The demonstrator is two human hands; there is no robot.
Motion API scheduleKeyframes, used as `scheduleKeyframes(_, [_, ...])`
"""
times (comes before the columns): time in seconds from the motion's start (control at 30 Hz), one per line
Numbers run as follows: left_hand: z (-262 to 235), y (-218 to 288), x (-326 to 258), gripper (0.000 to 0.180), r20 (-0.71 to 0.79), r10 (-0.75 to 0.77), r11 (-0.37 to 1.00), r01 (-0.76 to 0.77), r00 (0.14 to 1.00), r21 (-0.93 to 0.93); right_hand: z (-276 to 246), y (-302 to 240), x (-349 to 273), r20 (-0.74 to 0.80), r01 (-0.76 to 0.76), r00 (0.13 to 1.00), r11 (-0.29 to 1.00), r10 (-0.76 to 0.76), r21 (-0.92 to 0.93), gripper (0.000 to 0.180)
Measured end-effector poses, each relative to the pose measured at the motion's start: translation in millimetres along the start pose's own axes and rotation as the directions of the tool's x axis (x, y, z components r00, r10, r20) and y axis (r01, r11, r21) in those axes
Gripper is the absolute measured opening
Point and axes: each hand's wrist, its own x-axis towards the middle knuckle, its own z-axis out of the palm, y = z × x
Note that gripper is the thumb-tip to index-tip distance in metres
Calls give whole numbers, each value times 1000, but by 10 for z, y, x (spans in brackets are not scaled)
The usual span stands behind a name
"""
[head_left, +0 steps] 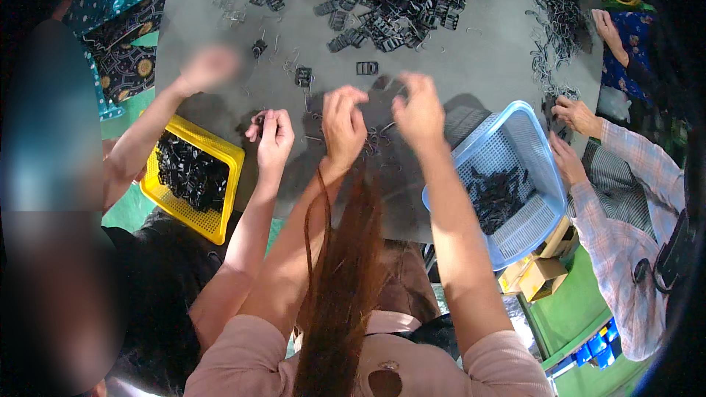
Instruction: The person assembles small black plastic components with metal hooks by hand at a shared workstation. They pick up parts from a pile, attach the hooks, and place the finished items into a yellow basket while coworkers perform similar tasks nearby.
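Note:
My left hand [344, 125] is over the grey table with its fingers curled inward; whatever it may hold is hidden. Beside it, my right hand [421, 112] has its thumb and fingers apart, slightly blurred, with nothing visible between them. Just beyond both hands lies a single black plastic buckle [367, 68]. Another black buckle [303, 76] rests left of it among thin wire hooks. Between my wrists, a small cluster of metal hooks [373, 140] lies on the table.
A heap of black buckles [397, 0] covers the far table, with a pile of metal hooks [557, 15] at the right edge. A yellow basket [234, 184] and a blue basket [548, 176] hold black parts. Co-workers' hands [273, 136] work on both sides.

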Motion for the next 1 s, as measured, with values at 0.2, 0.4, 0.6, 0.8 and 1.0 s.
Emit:
scheduleKeyframes(0.2, [592, -396, 934, 34, -216, -75, 990, 98, 973, 99, -186, 429, 1311, -273, -2, 962, 999, 13, 42, 89])
scheduleKeyframes(0.4, [1168, 132, 1741, 68, 219, -340, 535, 380, 915, -755, -53, 354, 1906, -168, 247, 968, 806, -185, 538, 101])
scheduleKeyframes(0.6, [335, 69, 1630, 31, 542, -177, 124, 565, 821, -815, -593, -41, 1238, 63, 99, 966, 588, -249, 803, 69])
scheduleKeyframes(0.8, [123, 44, 1321, 22, 606, -312, 414, 679, 731, -606, -533, 192, 1086, 100, -21, 991, 641, -88, 767, 52])
scheduleKeyframes(1.0, [-271, 2, 1176, 25, 202, -496, 737, 532, 845, -416, -802, 508, 756, 58, -54, 998, 739, 20, 671, 26])
